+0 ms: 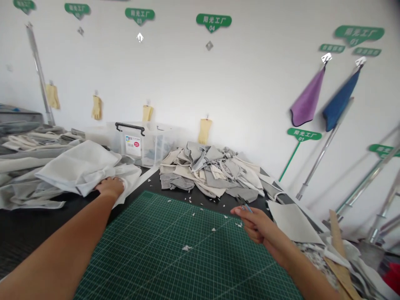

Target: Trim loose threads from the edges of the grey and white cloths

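Note:
My left hand (110, 187) lies at the far left of the green cutting mat (184, 250), its fingers gathered on a bunched white cloth (78, 166). My right hand (253, 223) hovers above the mat's far right corner, shut on small blue-handled scissors (244, 204) with the blades pointing away from me. A heap of grey and cream fabric scraps (209, 171) lies just beyond the scissors on the black table (150, 187). Small white snippets (186, 248) are scattered on the mat.
A clear plastic storage box (140, 141) with a black handle stands behind the white cloth. Folded fabric piles (31, 141) lie at the left. A flat pale fabric sheet (292, 223), wooden strips and mixed scraps lie at the right. Metal poles lean against the wall.

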`<state>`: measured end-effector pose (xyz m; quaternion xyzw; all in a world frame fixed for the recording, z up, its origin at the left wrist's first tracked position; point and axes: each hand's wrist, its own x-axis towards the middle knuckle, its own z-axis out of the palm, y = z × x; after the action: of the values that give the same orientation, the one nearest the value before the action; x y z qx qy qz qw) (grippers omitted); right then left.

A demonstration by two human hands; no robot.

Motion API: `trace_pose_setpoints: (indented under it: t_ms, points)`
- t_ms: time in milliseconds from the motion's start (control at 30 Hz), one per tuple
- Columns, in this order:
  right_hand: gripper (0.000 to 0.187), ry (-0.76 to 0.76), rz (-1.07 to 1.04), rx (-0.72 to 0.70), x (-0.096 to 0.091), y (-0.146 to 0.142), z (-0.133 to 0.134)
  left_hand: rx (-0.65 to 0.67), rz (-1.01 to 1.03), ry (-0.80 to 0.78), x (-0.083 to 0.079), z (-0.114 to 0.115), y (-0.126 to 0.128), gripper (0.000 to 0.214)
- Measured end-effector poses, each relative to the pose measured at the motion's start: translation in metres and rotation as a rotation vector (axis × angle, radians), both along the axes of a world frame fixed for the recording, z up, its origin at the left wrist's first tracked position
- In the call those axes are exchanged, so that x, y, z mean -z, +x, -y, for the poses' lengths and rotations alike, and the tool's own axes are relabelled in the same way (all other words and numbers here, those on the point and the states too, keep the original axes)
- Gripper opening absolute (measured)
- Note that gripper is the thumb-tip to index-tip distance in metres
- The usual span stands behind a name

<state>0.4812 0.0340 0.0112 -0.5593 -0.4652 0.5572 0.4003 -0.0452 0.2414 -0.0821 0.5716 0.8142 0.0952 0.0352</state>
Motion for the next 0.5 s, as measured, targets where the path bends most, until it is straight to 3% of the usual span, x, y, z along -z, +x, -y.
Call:
trace_pose_setpoints:
  t_ms: [67,133,233,267,333,400,500]
  points:
    - [0.048,-0.011,-0.002,-0.023,0.004,-0.003,-0.004,-0.191,-0.012,-0.009,-0.007,-0.007,0.029,0.048]
    - [0.047,-0.009,-0.001,-0.031,0.009,-0.004,-0.008,-0.232,-0.029,0.015,-0.017,-0.008,0.066,0.046]
    - [0.045,-0.02,0.013,-0.035,0.017,-0.005,-0.012,0.122,-0.054,0.288,-0.034,-0.011,0.129,0.04]
    - [0.045,-0.032,0.018,-0.041,0.02,-0.005,-0.014,0.249,0.02,0.331,-0.04,-0.015,0.15,0.04]
    - [0.046,-0.052,0.021,-0.054,0.03,-0.006,-0.018,0.374,0.085,0.35,-0.052,-0.028,0.19,0.045]
    - [0.046,-0.063,0.014,-0.07,0.044,-0.007,-0.02,0.446,0.174,0.36,-0.061,-0.046,0.227,0.051]
    - [0.046,-0.084,0.009,-0.089,0.071,-0.011,-0.018,0.387,0.453,0.398,-0.068,-0.069,0.274,0.066]
